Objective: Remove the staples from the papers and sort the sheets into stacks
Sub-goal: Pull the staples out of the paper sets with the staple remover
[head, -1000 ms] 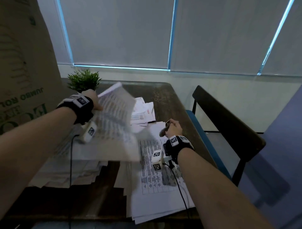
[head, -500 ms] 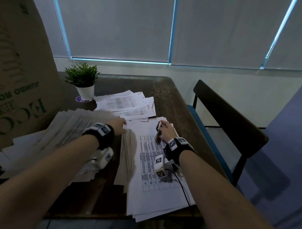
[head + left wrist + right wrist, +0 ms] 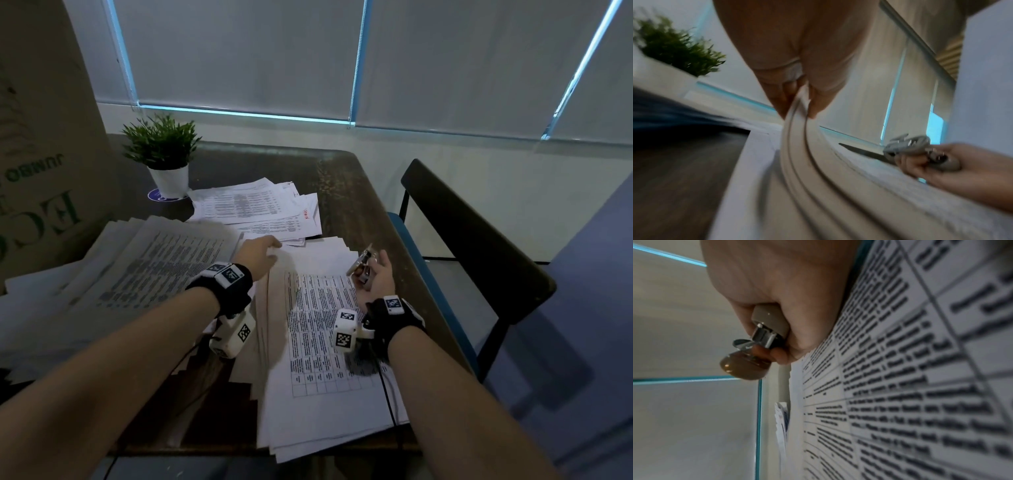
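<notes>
L hand (image 3: 258, 251) pinches the far left corner of the top packet (image 3: 329, 329) on the near stack, thumb and fingers (image 3: 819, 97) closed on a few sheets that curl up from the pile in the wrist view. R hand (image 3: 376, 279) is wrapped round a staple remover (image 3: 361, 265), held just off the paper near the packet's far right corner; in the R wrist view its metal claws (image 3: 748, 344) stick out past the curled fingers, not yet on any staple. The step in hand looks like lifting the next stapled packet free for de-stapling. To do it well: keep the pinch tight at the corner w/o creasing, peel only one packet, then lay the stapled corner flat so the claws can slide under the staple's back, squeeze slow so the paper doesn't tear. I can't see the staple itself, too small/blurred. The packet is white w/ a printed table of dark text blocks, top of a thick, slightly fanned pile at the desk (image 3: 346, 192) edge nearest the person. Left of that pile lies a wide, messy spread of printed sheets (image 3: 154, 270); beyond it, toward the potted plant (image 3: 161, 150), a smaller loose stack (image 3: 253, 205) w/ a red mark on one sheet. Much seems left to sort.
</notes>
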